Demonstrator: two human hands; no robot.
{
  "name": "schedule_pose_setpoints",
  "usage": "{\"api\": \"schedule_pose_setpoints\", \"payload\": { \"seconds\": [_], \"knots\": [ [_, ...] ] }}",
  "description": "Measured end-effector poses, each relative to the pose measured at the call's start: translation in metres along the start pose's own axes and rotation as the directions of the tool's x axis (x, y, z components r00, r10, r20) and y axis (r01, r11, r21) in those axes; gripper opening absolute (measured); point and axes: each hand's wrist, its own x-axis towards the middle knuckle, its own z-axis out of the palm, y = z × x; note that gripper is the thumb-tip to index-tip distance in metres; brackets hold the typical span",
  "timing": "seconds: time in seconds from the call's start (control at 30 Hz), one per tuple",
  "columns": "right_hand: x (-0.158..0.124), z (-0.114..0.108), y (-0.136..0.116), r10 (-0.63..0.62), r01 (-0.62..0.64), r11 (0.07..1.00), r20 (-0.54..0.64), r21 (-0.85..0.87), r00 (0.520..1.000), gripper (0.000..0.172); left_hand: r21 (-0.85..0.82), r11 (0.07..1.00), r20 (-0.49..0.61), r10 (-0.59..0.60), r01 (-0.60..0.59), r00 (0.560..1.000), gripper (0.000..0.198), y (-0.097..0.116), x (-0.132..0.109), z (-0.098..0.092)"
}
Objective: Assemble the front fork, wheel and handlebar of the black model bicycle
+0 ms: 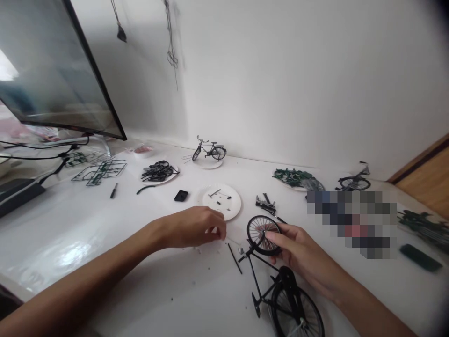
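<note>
My right hand (298, 248) grips the black spoked front wheel (261, 234) of a black model bicycle (280, 292), which lies tilted on the white table (105, 234) in the foreground. My left hand (191, 228) hovers close to the wheel, its fingers bunched just in front of a white paper plate (228, 201) holding several small black parts. Whether those fingertips pinch anything is hard to see. A thin black rod (234, 258) lies on the table between my hands, beside a few tiny white crumbs.
A finished model bicycle (209, 150) stands at the back on a plate. Plates of black and green parts, green plastic sprue frames (100, 172), and a black phone-like object (181, 195) lie around. A monitor (52, 65) stands at back left; a pixelated patch (351, 224) hides part of the right.
</note>
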Motion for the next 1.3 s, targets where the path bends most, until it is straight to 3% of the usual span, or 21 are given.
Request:
{"api": "schedule_pose_setpoints", "payload": {
  "seconds": [0.07, 0.17, 0.27, 0.37, 0.43, 0.6, 0.73, 0.83, 1.07, 1.17, 1.3],
  "knots": [
    [0.0, -0.001, -0.001, 0.008, -0.008, 1.0, 0.031, 0.006, 0.999, 0.022, 0.035, 0.999, 0.05, -0.029, 0.027, 0.998, 0.014, 0.0, -0.005, -0.003],
    [-0.002, -0.001, -0.003, 0.041, -0.041, 0.999, 0.087, -0.001, 0.995, 0.023, 0.084, 0.995, 0.007, -0.047, 0.046, 0.999, 0.013, -0.003, -0.011, -0.008],
    [-0.003, 0.0, -0.005, 0.06, -0.06, 0.998, 0.091, -0.003, 0.994, 0.023, 0.136, 0.987, -0.128, -0.063, 0.08, 0.99, 0.014, -0.013, -0.006, -0.01],
    [-0.004, 0.002, -0.006, 0.062, -0.063, 0.998, 0.067, 0.005, 0.996, 0.024, 0.362, 0.919, -0.3, -0.044, 0.156, 0.953, 0.015, -0.028, 0.016, -0.011],
    [-0.003, 0.002, -0.006, 0.037, -0.038, 0.999, 0.058, 0.011, 0.998, 0.023, 0.485, 0.864, -0.273, 0.004, 0.134, 0.962, 0.013, -0.039, 0.037, -0.011],
    [-0.002, 0.0, -0.005, 0.019, -0.021, 0.998, 0.037, 0.052, 0.999, 0.022, 0.539, 0.835, -0.218, 0.012, 0.111, 0.976, 0.01, -0.059, 0.081, -0.011],
    [-0.002, -0.002, -0.004, 0.038, -0.04, 0.997, 0.035, 0.059, 0.999, 0.023, 0.538, 0.835, -0.218, 0.009, 0.113, 0.976, 0.017, -0.06, 0.091, -0.008],
    [-0.003, -0.001, -0.004, 0.015, -0.017, 0.998, 0.026, 0.061, 1.0, 0.023, 0.511, 0.849, -0.25, -0.006, 0.137, 0.968, 0.018, -0.057, 0.085, -0.01],
    [0.0, 0.001, -0.003, -0.051, 0.052, 0.992, -0.011, 0.117, 0.999, 0.018, 0.321, 0.931, -0.388, -0.041, 0.177, 0.921, 0.014, -0.032, 0.023, -0.013],
    [0.004, -0.001, 0.0, -0.067, 0.069, 0.989, -0.017, 0.132, 0.998, 0.017, -0.099, 0.989, -0.464, -0.141, 0.107, 0.875, 0.011, -0.013, 0.002, -0.004],
    [0.005, -0.001, 0.001, -0.07, 0.069, 0.989, 0.004, 0.127, 0.998, 0.019, -0.506, 0.863, -0.451, -0.268, 0.004, 0.852, 0.015, 0.007, 0.004, 0.012]
  ]
}}
